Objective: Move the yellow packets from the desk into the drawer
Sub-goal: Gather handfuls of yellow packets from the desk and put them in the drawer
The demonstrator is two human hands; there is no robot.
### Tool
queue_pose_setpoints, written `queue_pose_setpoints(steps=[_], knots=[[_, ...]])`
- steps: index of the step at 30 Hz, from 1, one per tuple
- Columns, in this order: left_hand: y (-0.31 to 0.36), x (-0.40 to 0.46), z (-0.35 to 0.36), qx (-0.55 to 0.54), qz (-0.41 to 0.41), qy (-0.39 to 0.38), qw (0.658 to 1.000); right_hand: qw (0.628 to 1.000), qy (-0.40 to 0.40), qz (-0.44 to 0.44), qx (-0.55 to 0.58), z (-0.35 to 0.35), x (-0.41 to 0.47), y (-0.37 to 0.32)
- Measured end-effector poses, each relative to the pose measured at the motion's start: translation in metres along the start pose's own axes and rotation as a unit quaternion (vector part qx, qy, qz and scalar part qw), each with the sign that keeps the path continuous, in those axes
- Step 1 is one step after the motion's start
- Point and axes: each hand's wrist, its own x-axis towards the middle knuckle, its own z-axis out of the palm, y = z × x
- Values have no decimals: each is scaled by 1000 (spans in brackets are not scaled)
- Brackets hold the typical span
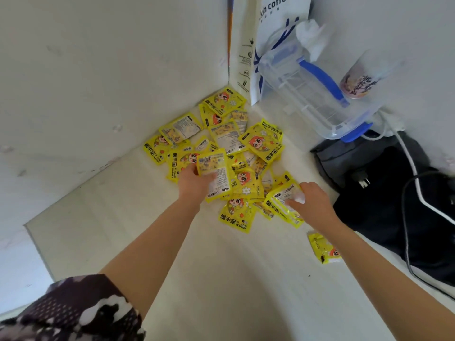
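**Both hands on packets at the pile**

Head view: a loose pile of yellow packets (229,143) lies on the white desk (221,279), spreading from the far corner where two white walls meet toward the middle. Some packets show a cartoon face, others show their printed backs.

The left hand (194,182) reaches in at the near left side of the pile and grips one packet (216,175) by its near edge, printed back up, thumb on top; it overlaps the packets below. The right hand (311,200) is at the near right side of the pile, fingers curled around another packet (283,205) that is tilted up at one side. One stray packet (322,247) lies apart from the pile, near and to the right, partly hidden under the right forearm.

At the far right a clear plastic box (317,94) with blue clips leans against the wall, beside a white paper bag (273,33) printed with "coffee". A cup (357,77) with printed characters is just right of the box. Below them a black bag (384,193) lies on the desk with a white cable (408,158) and a black cable (406,230) running over it. A dark patterned sleeve (81,313) fills the near left corner. The drawer is not in view.
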Motion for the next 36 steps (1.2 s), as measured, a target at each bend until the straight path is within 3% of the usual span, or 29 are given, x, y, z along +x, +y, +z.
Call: queue_pose_setpoints(steps=[10,19,21,30,36], knots=[[5,9,39,36,-27,68,997,999,-19,-5,-28,4,3,0],[5,1,41,-3,12,98,995,992,37,-24,-118,10,-7,3],[11,-14,27,-39,41,109,992,994,54,-43,-87,8,-17,-1],[-11,-13,-10,-128,11,109,986,998,25,-62,6,11,-28,-1],[-12,-7,-33,-148,-8,88,985,978,-35,2,205,4,-31,0]])
